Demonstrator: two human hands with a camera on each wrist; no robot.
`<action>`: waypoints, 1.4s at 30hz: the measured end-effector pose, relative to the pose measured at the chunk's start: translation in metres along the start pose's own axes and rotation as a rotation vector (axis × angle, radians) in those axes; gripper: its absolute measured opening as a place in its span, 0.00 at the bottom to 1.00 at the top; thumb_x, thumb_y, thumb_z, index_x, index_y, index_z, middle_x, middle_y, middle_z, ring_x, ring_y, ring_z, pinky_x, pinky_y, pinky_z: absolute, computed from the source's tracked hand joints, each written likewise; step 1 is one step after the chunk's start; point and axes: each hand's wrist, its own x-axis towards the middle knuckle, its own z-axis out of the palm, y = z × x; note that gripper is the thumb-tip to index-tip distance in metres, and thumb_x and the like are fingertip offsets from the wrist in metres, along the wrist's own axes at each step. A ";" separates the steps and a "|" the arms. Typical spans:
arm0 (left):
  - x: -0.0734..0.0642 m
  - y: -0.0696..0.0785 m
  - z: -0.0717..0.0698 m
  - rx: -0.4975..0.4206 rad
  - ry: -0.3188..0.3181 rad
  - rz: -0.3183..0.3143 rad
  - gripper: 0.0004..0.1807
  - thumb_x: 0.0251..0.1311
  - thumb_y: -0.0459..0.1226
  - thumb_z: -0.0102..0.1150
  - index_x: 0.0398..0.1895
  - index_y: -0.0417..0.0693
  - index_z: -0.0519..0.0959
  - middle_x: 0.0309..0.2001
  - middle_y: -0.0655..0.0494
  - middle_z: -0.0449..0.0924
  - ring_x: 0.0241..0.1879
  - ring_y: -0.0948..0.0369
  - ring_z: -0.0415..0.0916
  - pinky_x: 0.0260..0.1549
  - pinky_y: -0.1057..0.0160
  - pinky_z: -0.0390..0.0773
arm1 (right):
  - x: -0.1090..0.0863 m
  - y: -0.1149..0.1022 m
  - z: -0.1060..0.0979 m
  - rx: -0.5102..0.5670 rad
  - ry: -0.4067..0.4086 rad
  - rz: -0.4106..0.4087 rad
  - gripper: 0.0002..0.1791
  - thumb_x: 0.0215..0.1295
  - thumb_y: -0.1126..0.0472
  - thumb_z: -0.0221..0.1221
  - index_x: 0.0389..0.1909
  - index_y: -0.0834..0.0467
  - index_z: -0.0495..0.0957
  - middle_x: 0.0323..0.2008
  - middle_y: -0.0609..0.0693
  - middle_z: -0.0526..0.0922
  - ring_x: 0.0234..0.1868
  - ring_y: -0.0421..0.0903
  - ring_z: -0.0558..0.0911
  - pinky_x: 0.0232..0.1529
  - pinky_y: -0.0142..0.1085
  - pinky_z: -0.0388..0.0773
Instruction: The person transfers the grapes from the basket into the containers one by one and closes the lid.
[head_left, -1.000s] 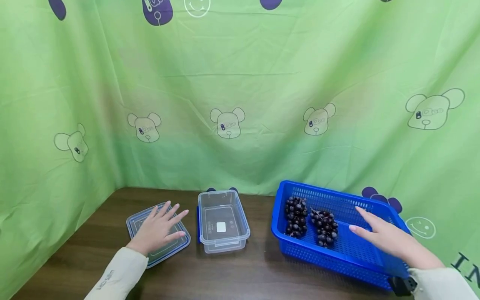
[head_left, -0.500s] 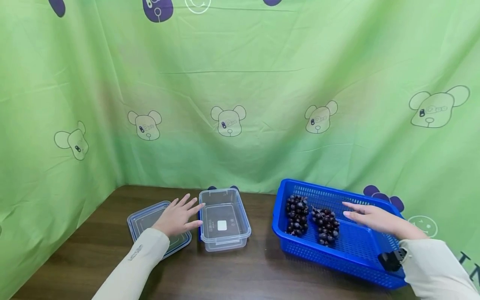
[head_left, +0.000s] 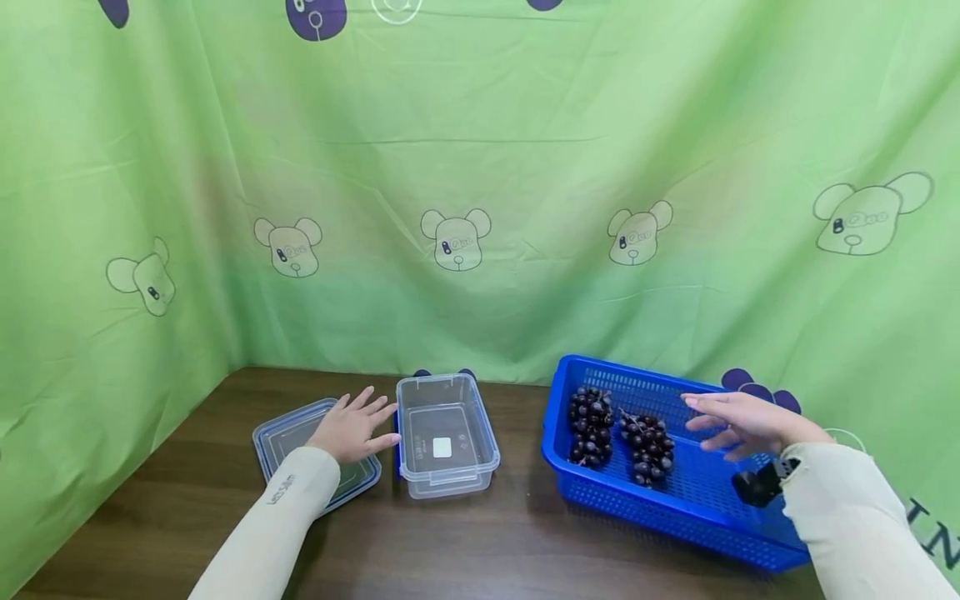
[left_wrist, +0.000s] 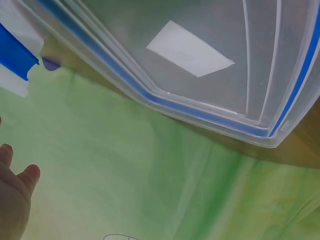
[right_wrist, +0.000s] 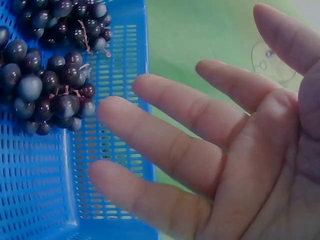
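My left hand is held with fingers spread over a clear rectangular lid. Its fingertips reach the left rim of an uncovered clear plastic food container. In the left wrist view, the lid shows a blue seal, and part of the hand enters at lower left. Above the right part of a blue plastic basket, my right hand has its fingers extended and holds nothing. Two bunches of dark grapes, the left bunch and the right bunch, lie in the basket, left of that hand.
Everything stands on a brown wooden table. A green printed curtain hangs close behind and along the left side. A blue latch hangs on the container's left side.
My left hand has moved right, from over the lid to the container's left rim. My right hand has shifted left and up over the basket, its palm turning more sideways. Nothing was picked up.
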 end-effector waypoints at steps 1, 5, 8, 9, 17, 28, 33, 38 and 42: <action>0.000 0.000 0.002 0.001 0.000 -0.003 0.36 0.67 0.59 0.42 0.69 0.46 0.67 0.68 0.45 0.64 0.71 0.44 0.49 0.65 0.39 0.49 | 0.001 0.002 -0.001 0.023 -0.007 0.010 0.42 0.76 0.45 0.40 0.71 0.74 0.37 0.59 0.72 0.70 0.48 0.58 0.81 0.44 0.53 0.78; 0.000 0.001 0.007 -0.002 0.006 -0.006 0.35 0.67 0.58 0.44 0.68 0.45 0.68 0.68 0.45 0.64 0.71 0.43 0.48 0.65 0.38 0.49 | 0.007 0.008 -0.002 0.101 -0.025 0.047 0.45 0.75 0.43 0.40 0.71 0.73 0.34 0.57 0.66 0.75 0.46 0.53 0.81 0.42 0.49 0.79; 0.002 0.003 0.009 -0.010 0.001 -0.004 0.34 0.67 0.57 0.45 0.68 0.45 0.68 0.68 0.45 0.64 0.71 0.43 0.48 0.65 0.38 0.49 | 0.009 0.013 -0.003 0.134 -0.012 0.069 0.45 0.75 0.42 0.40 0.71 0.73 0.32 0.54 0.63 0.77 0.46 0.54 0.81 0.44 0.50 0.79; 0.003 0.004 0.010 -0.009 0.001 0.001 0.34 0.67 0.57 0.45 0.68 0.45 0.68 0.68 0.45 0.65 0.71 0.43 0.48 0.65 0.38 0.49 | 0.010 0.014 -0.003 0.141 -0.001 0.078 0.46 0.75 0.42 0.40 0.71 0.73 0.32 0.53 0.62 0.78 0.47 0.54 0.81 0.44 0.50 0.79; 0.013 0.006 0.017 0.012 0.015 0.057 0.33 0.67 0.56 0.45 0.67 0.46 0.70 0.67 0.47 0.66 0.71 0.44 0.51 0.64 0.38 0.53 | 0.020 0.017 0.001 0.160 0.052 0.117 0.47 0.73 0.42 0.43 0.69 0.76 0.35 0.48 0.57 0.80 0.46 0.52 0.81 0.45 0.49 0.79; 0.017 0.007 0.024 0.031 -0.018 0.030 0.35 0.66 0.59 0.45 0.68 0.49 0.68 0.68 0.49 0.65 0.72 0.45 0.49 0.65 0.39 0.51 | 0.031 0.015 0.009 0.061 0.084 0.121 0.48 0.74 0.42 0.42 0.69 0.77 0.31 0.65 0.82 0.48 0.63 0.75 0.61 0.53 0.56 0.73; 0.015 0.007 0.020 -0.003 0.001 0.038 0.34 0.66 0.58 0.46 0.68 0.46 0.68 0.68 0.47 0.65 0.71 0.43 0.49 0.65 0.37 0.49 | 0.037 0.021 0.009 0.077 0.112 0.107 0.48 0.74 0.42 0.42 0.69 0.78 0.32 0.65 0.82 0.49 0.63 0.74 0.61 0.53 0.57 0.72; 0.010 0.004 0.020 -0.055 0.072 0.072 0.31 0.69 0.55 0.42 0.65 0.43 0.71 0.65 0.45 0.69 0.69 0.40 0.53 0.61 0.34 0.53 | 0.039 0.036 0.012 0.122 0.102 0.093 0.46 0.74 0.45 0.43 0.68 0.79 0.36 0.64 0.81 0.53 0.59 0.70 0.69 0.50 0.56 0.75; 0.011 0.005 0.023 -0.057 0.069 0.086 0.29 0.70 0.51 0.44 0.66 0.44 0.70 0.66 0.46 0.67 0.70 0.40 0.52 0.62 0.33 0.52 | 0.039 0.043 0.013 0.141 0.094 0.103 0.47 0.74 0.45 0.45 0.68 0.79 0.35 0.63 0.81 0.55 0.55 0.67 0.74 0.48 0.56 0.76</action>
